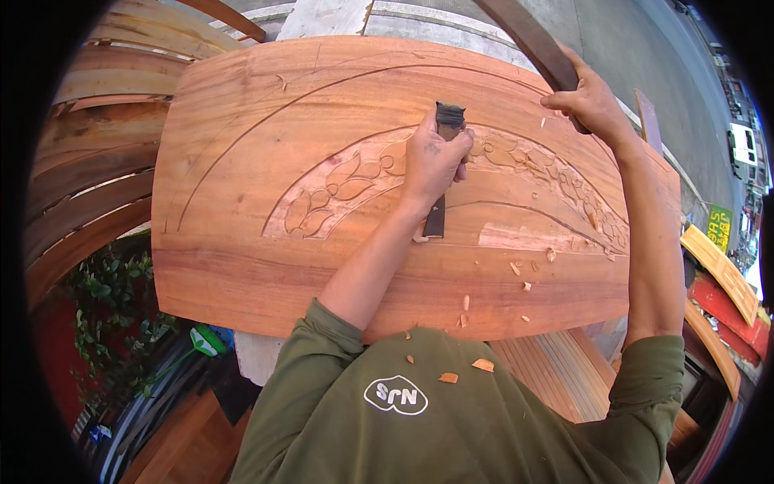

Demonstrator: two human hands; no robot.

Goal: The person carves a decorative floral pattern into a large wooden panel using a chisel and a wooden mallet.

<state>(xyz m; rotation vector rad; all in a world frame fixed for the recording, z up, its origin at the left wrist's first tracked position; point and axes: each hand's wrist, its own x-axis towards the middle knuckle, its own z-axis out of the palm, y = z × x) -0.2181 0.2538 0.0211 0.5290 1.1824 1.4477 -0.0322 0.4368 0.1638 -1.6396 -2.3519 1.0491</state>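
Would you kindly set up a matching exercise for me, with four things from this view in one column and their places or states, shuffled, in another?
Things:
1. Chisel
2. Dark wooden bar
3. Wood panel
4. Leafy plant

Places or states:
A. Held up by the right hand
B. In the lower left of the picture
C. Gripped in the left hand
D. Carved with an arched band of leaf shapes

Right pairs: 1-C, 2-A, 3-D, 4-B
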